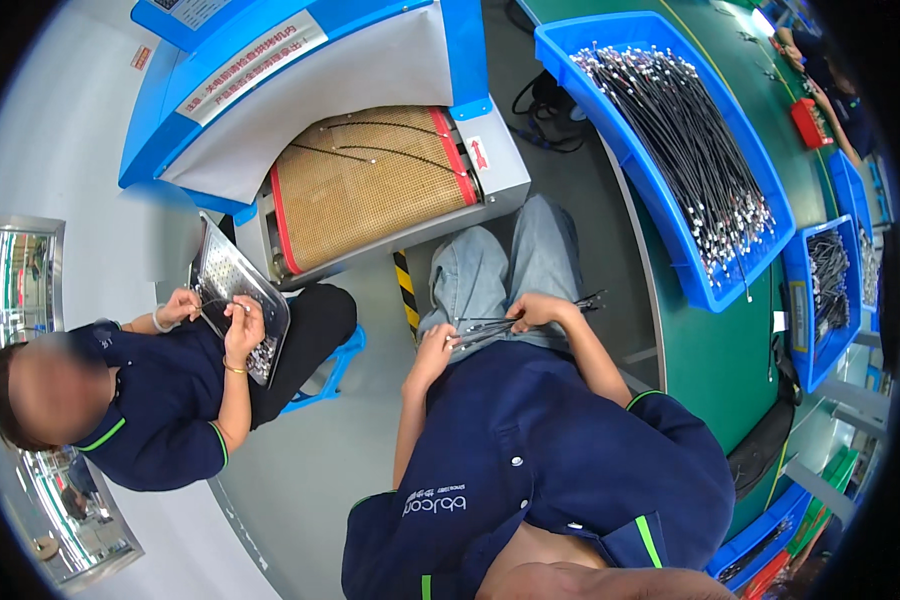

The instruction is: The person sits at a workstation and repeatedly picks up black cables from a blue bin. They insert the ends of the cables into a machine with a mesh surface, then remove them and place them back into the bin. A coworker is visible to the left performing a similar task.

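A small bundle of thin black cables [485,328] lies across my lap, over my light blue jeans. My right hand [537,311] is closed around the bundle, and cable ends stick out past it to the right. My left hand [434,352] is closed at the bundle's left end, with light cable tips beside its fingers. Ahead of my knees, a few black cables [400,152] rest apart from one another on a tan mesh conveyor belt [370,215] with red edges.
The belt comes out of a blue machine [465,60]. To the right, a green table [705,345] carries a large blue bin [660,215] full of black cables, with smaller bins [850,330] beyond. At left sits a co-worker [170,400] holding a metal tray [240,275].
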The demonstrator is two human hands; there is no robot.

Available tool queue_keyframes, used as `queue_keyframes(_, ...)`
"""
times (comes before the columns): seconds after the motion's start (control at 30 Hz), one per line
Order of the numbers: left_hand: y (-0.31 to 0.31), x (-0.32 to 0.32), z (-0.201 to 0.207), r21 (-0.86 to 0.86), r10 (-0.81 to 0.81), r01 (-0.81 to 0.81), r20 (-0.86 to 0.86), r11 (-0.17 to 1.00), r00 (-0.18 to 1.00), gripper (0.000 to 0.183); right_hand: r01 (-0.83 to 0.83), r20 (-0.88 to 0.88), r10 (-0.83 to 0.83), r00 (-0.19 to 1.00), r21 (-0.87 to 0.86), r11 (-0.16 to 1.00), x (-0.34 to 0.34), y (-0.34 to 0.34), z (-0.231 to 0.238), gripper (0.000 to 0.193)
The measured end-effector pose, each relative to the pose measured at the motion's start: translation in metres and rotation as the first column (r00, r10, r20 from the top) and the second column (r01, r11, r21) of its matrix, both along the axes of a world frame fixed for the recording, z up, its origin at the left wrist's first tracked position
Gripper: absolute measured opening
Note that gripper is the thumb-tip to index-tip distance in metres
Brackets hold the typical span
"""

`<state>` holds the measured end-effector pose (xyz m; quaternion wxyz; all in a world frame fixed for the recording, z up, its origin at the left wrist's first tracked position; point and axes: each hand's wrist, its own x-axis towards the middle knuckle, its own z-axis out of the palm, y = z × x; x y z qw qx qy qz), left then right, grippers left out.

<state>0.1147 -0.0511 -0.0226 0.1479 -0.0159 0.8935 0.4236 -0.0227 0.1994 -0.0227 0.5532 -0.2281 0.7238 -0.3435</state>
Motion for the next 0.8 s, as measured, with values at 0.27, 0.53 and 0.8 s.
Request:
queue_keyframes(0.27, -0.002, -0.028, -0.011, 0.096, 0.127, -0.134, 0.077, 0.986, 0.989, 0.038, 0.066, -0.162, -0.055, 0.985, 0.061, 0.996, 0.008, 0.0, 0.01, 0.024)
queue_keyframes(0.53, -0.023, -0.041, -0.03, 0.066, 0.081, -0.093, 0.163, 0.994, 0.983, 0.04, 0.218, -0.203, -0.228, 0.952, -0.075, 0.973, 0.002, -0.004, 0.056, 0.03)
queue_keyframes(0.8, -0.021, -0.051, -0.036, 0.021, 0.006, -0.009, 0.134, 1.0, 0.991, 0.044, 0.44, -0.827, -0.523, 0.207, -0.399, 0.805, -0.049, 0.01, 0.291, 0.022)
